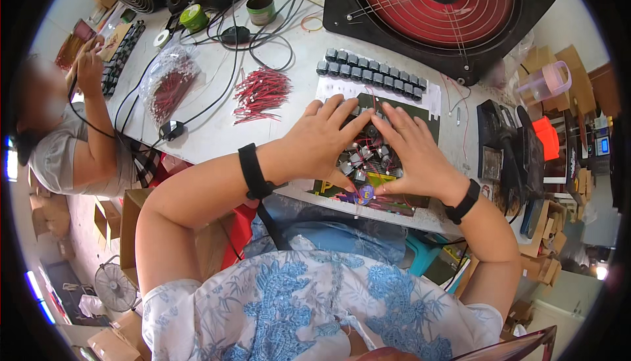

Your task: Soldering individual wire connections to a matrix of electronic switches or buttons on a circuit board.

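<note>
My left hand (323, 139) and my right hand (420, 157) rest on either side of a pile of small dark and silvery parts with white connectors and thin wires (368, 154). Both sets of fingers are stretched out and apart, forming a ring around the pile, and neither hand visibly grips a part. The index fingers almost meet at the far side; the thumbs point toward each other at the near side, by a round purple spot (364, 194). Underneath lies a dark board (430, 127), partly hidden by my hands. Parts under my palms are hidden.
Two rows of small dark blocks (371, 73) stand beyond my hands. Red wires (261, 95) and a plastic bag (172, 88) lie leftward. A large red-and-black fan (442, 12) stands behind; black equipment (501, 144) sits right. A co-worker's hand (89, 72) is at far left.
</note>
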Tool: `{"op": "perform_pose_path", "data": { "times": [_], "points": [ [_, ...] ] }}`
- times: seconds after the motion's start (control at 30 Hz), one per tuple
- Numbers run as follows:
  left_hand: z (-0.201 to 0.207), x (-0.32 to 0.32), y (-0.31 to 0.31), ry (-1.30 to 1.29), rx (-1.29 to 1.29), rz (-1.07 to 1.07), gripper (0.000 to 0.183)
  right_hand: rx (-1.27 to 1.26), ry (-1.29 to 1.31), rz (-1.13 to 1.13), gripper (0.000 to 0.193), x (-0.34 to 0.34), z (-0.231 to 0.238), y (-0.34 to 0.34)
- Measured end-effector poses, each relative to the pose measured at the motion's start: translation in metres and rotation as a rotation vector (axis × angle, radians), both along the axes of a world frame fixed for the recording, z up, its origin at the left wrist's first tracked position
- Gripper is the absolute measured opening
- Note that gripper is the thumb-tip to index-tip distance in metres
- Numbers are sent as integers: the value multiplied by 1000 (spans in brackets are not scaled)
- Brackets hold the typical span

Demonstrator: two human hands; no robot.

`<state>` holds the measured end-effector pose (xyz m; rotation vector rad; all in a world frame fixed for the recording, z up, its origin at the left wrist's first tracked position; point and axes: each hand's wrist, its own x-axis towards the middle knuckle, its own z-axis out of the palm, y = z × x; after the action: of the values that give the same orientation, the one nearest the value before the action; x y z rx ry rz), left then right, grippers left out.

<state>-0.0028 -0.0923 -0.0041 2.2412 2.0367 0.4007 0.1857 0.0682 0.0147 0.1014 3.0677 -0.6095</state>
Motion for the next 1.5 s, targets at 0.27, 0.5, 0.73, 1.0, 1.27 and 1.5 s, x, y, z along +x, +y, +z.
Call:
{"op": "perform_pose_path", "data": {
  "times": [0.27, 0.5, 0.73, 1.0, 1.27, 1.5],
  "points": [
    [-7, 30, 4, -144, 37, 253, 87, 51, 231, -120, 81, -11, -24, -12],
    [-17, 44, 32, -420, 192, 469, 50, -276, 354, -312, 49, -33, -33, -6],
    [-20, 61, 54, -1041, 376, 614, 41, -1166, 383, -787, 29, -51, -35, -5],
    [-10, 96, 60, -1159, 751, 499, 39, -1587, 730, -712, 34, -39, -34, -13],
    [29, 106, 59, -943, 1083, 249, 38, -1543, 881, -474, 42, -19, 16, -24],
    [19, 138, 48, -1036, 989, 167, 49, -1688, 793, -616, 42, 22, -1, -40]
  ]
}}
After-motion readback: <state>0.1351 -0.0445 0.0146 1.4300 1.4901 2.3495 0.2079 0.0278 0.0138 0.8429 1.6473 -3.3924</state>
